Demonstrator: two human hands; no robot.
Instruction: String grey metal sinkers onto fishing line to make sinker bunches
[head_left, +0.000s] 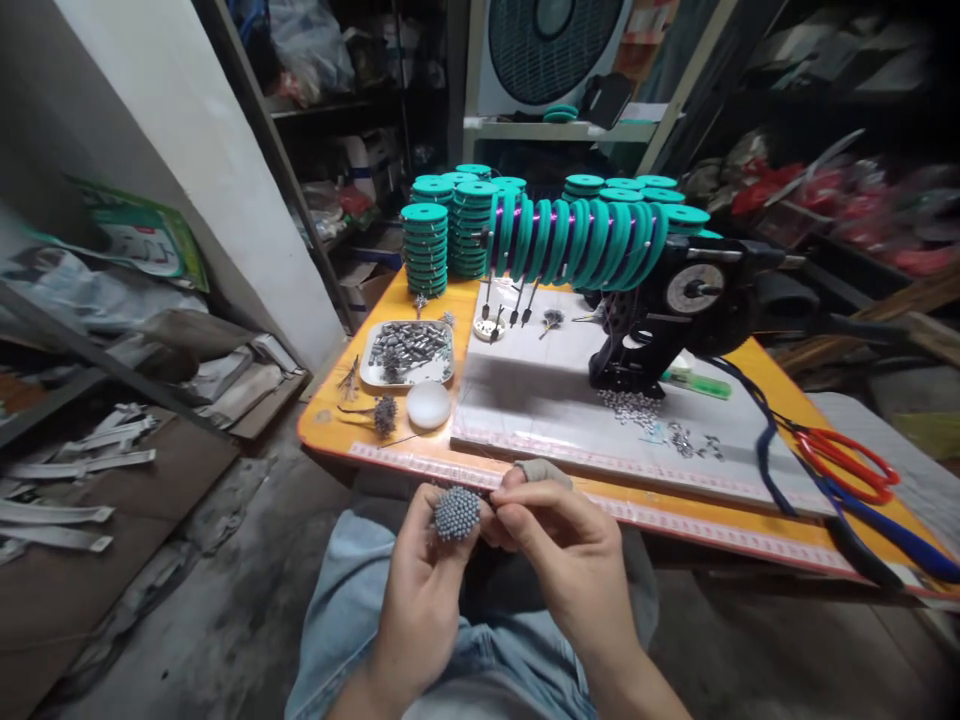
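My left hand (420, 580) holds a tight bunch of small grey round-headed sinkers (457, 513) upright above my lap. My right hand (559, 545), with a taped fingertip, pinches at the right side of that bunch. Both hands hover just in front of the orange table's near edge (390, 458). On the table a black winding machine (675, 300) carries a row of teal spools (577, 240) wound with purple line. Several small weights hang on lines below the spools.
Stacks of teal spools (424, 250) stand at the back left. A white tray of grey metal pieces (407, 352), a white round lid (428, 405) and another grey bunch (385, 414) lie at the left. Red-handled scissors (847, 465) and blue cable sit at the right. Cluttered shelves surround the table.
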